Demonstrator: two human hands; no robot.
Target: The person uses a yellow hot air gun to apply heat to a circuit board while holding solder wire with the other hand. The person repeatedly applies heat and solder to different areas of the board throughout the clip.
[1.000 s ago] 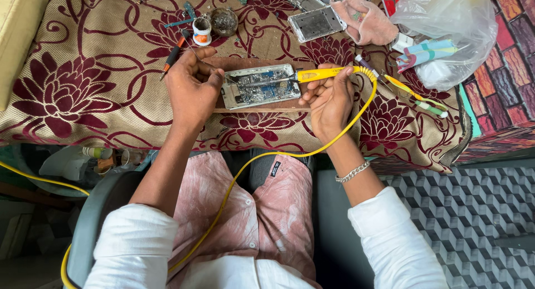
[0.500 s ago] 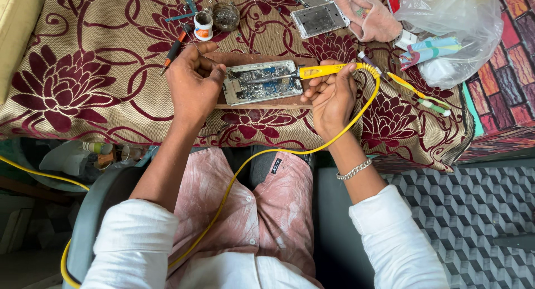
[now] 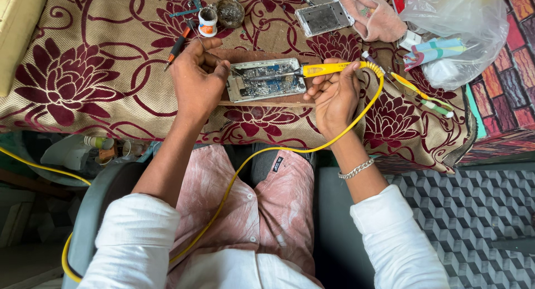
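An opened phone point(image 3: 267, 80) with its circuit board exposed lies on a small wooden board on the cloth-covered table point(image 3: 83, 71). My right hand point(image 3: 333, 96) grips a yellow-handled soldering iron point(image 3: 326, 69), its metal tip laid across the phone's board and pointing left. A yellow cable point(image 3: 356, 119) runs from the iron down over my lap. My left hand point(image 3: 198, 80) rests at the phone's left edge, fingers curled against it, and I cannot tell whether it pinches solder wire.
A solder spool point(image 3: 207, 20), a dark round lump point(image 3: 230, 12) and a red-handled screwdriver point(image 3: 177, 46) lie behind my left hand. A second phone frame point(image 3: 324, 17), a pink cloth point(image 3: 378, 18), a plastic bag point(image 3: 457, 32) and tweezers point(image 3: 415, 91) sit to the right.
The iron's tip has slid left across the phone's board. My left hand has shifted slightly at the phone's left edge.
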